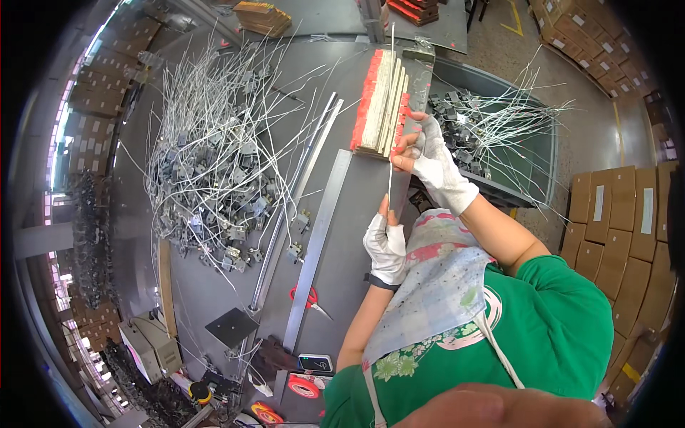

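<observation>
With finger and thumb, my left hand [386, 246] in a white fingerless glove pinches the lower end of a thin white wire [390, 185]. The wire runs along a stack of wooden strips [380, 107] with red edges, and sticks out past its far end. My right hand [439, 167], gloved alike, is closed at the stack's near right corner. Its thumb and a fingertip meet at the wire, while another finger reaches toward the red edge. How firmly the right fingers press on the wire is partly hidden.
A big heap of small metal parts with white wires [214, 171] covers the left of the grey table. Metal rails [296, 200], a flat steel bar [317, 246], red scissors [312, 299] and tape rolls [303, 386] lie nearer. A grey bin [549, 143] of wired parts stands right; cartons [614, 235] are beyond.
</observation>
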### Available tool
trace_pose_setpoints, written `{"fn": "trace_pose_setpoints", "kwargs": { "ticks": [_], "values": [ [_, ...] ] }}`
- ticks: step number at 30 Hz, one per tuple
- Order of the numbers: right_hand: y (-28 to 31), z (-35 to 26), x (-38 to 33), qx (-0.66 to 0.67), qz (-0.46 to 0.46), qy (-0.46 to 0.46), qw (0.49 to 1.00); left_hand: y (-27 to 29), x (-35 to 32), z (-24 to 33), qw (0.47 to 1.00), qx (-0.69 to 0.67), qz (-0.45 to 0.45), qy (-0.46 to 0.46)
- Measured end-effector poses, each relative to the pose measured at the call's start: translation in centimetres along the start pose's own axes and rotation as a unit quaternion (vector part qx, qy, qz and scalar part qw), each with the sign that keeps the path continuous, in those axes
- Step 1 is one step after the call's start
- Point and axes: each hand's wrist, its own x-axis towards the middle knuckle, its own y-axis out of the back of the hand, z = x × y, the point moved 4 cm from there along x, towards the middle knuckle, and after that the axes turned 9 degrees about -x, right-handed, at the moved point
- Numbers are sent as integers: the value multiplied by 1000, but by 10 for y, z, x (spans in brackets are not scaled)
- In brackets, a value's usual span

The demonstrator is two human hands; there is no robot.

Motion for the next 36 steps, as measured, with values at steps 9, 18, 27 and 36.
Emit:
{"fn": "trace_pose_setpoints", "kwargs": {
  "ticks": [9, 18, 27, 36],
  "values": [
    [6, 9, 0, -93, -12, 36, 995, 8, -8, 21, 998, 44, -18, -33],
    [-4, -8, -15, 106, 10, 16, 994, 14, 6, 41, 986, -116, -75, 91],
    [11, -10, -13, 65, 32, 101, 992, -1, 29, 61, 953, -18, -270, 134],
    [26, -28, -5, 14, 116, 212, 970, -24, 59, 39, 979, -23, -164, 116]
  ]
}}
